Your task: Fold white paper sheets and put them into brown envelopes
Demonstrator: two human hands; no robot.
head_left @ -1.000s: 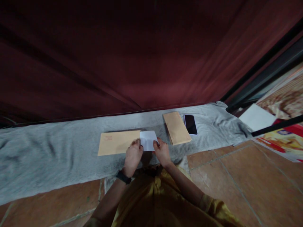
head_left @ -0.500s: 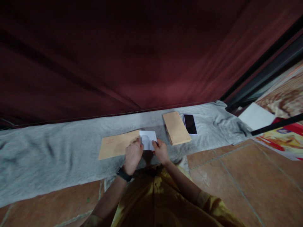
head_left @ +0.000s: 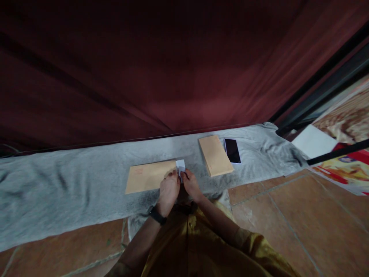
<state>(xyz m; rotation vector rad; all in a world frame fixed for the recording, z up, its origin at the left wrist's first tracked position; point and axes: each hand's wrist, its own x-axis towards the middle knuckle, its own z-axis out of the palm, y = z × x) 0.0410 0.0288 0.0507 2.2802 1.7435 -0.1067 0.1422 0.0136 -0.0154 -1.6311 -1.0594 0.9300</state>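
Observation:
A brown paper envelope (head_left: 151, 176) lies crosswise on the grey cloth, with faint red print near its left end. My left hand (head_left: 169, 187) grips its right end, fingers closed on the near edge. A narrow strip of folded white paper (head_left: 180, 164) sticks out of that end, and the rest of the sheet appears to be inside the envelope. My right hand (head_left: 190, 185) pinches the strip's outer edge between thumb and fingers. Both hands are almost touching. A dark watch band (head_left: 157, 215) circles my left wrist.
A stack of brown envelopes (head_left: 215, 156) lies to the right, beside a dark-screened phone (head_left: 232, 151). The grey cloth (head_left: 57, 184) runs along a dark red curtain (head_left: 184, 84). Tiled floor (head_left: 276, 219) shows in front. A white sheet (head_left: 314, 141) and printed packaging (head_left: 346, 171) are at far right.
The envelope and my left hand have shifted right, and my right hand slightly left. Much less of the white paper shows past the envelope's end.

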